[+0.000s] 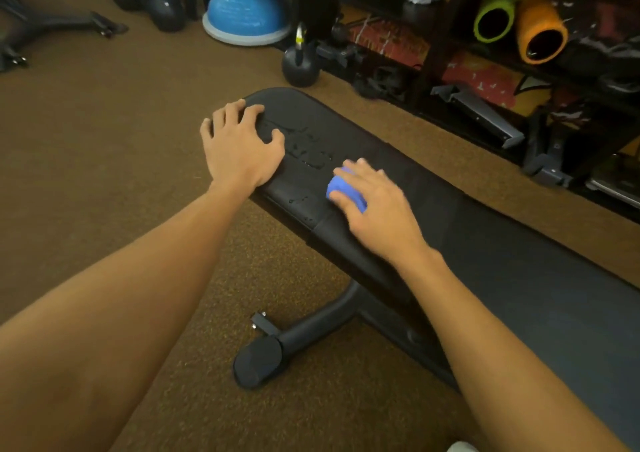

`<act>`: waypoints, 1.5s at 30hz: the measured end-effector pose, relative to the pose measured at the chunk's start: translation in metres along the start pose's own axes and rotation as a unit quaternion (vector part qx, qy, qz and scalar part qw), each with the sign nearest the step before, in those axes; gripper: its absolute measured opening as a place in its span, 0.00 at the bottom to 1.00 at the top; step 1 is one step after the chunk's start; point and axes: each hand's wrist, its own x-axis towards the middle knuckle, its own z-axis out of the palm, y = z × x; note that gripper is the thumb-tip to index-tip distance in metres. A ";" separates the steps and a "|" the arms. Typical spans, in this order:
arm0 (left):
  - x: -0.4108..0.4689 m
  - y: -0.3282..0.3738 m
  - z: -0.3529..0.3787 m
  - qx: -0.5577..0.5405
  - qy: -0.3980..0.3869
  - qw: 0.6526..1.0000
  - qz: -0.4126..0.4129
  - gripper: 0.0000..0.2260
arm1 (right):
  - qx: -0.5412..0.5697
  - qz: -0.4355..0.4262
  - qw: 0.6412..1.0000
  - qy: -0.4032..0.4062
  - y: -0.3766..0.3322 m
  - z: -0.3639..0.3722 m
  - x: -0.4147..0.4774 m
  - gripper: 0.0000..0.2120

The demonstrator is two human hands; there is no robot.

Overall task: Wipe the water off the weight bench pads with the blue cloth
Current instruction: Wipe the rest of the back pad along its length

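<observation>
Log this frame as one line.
phase: wiping | left hand: braces pad end | right hand: holds bunched blue cloth on pad | water: droplets on pad between hands

Both bare forearms reach forward from the lower corners and draw closer toward the hands. The left hand (239, 150) lies palm down on the bench pad (311, 119), its fingers (254, 110) spread and slightly bent, thumb out to the right. The right hand (374, 202), a little blurred, cups the bunched blue cloth (337, 185) under curled fingers and thumb.
</observation>
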 end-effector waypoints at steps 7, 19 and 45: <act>0.001 -0.002 0.000 -0.019 0.006 1.000 -0.007 0.28 | -0.015 0.071 0.997 0.011 -0.017 0.001 0.015 0.26; 0.000 -0.004 0.001 -0.033 0.017 0.999 -0.008 0.27 | -0.014 0.086 0.996 0.015 -0.028 0.006 0.014 0.26; -0.001 -0.002 0.002 -0.036 0.023 0.999 -0.021 0.26 | -0.051 -0.026 0.998 0.018 -0.065 0.036 -0.033 0.26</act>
